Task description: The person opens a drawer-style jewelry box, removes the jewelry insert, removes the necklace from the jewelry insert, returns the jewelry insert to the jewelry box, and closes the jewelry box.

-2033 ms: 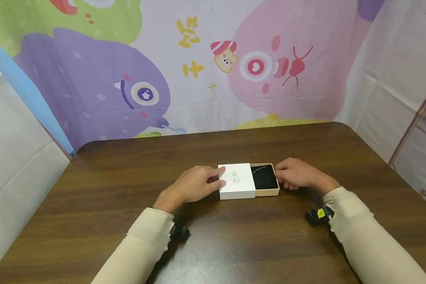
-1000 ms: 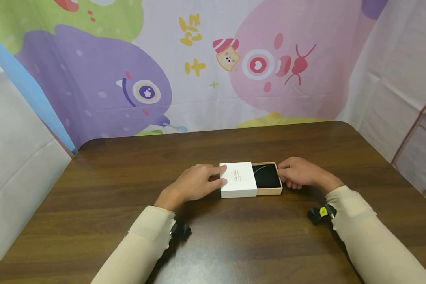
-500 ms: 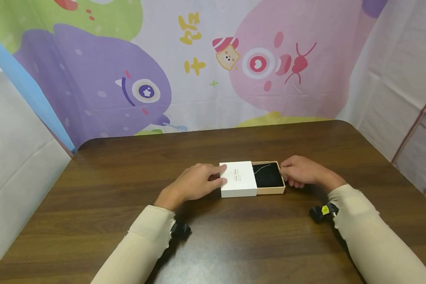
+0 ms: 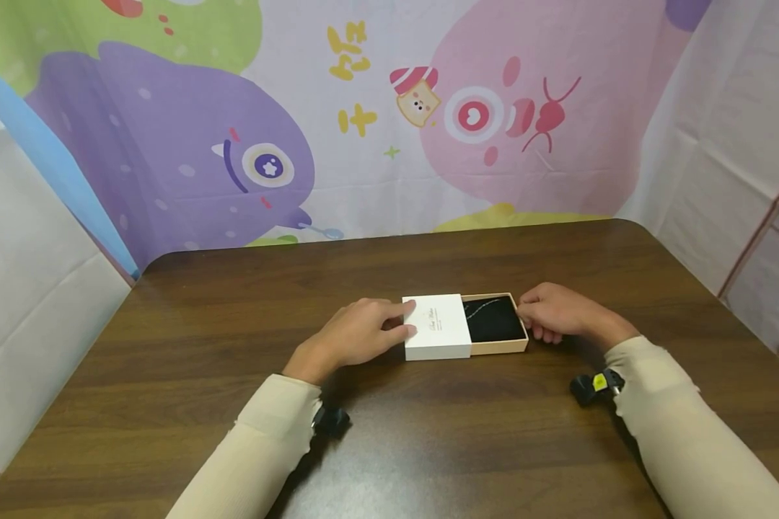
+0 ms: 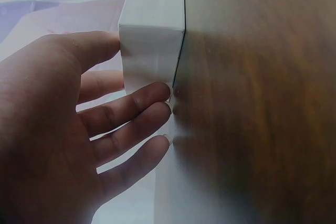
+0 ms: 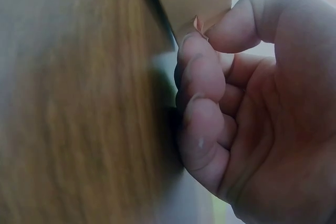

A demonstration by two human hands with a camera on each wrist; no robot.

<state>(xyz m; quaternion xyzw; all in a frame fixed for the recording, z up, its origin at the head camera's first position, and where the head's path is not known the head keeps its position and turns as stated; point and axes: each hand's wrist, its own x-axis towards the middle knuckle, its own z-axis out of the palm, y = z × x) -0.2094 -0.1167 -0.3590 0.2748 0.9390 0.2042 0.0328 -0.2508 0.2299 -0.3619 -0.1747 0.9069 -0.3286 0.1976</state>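
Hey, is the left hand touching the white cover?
Touching: the head view shows the left hand with two fingertips resting on the white cover.

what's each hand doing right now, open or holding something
Left hand: open, touching the end of the white rectangular cardboard sleeve.
Right hand: closed, pinching the small copper-coloured tab on the tan rectangular drawer.

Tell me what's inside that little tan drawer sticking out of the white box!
In the open part of the drawer, there's a black pad with a thin, shiny chain on it. The white cover hides the rest.
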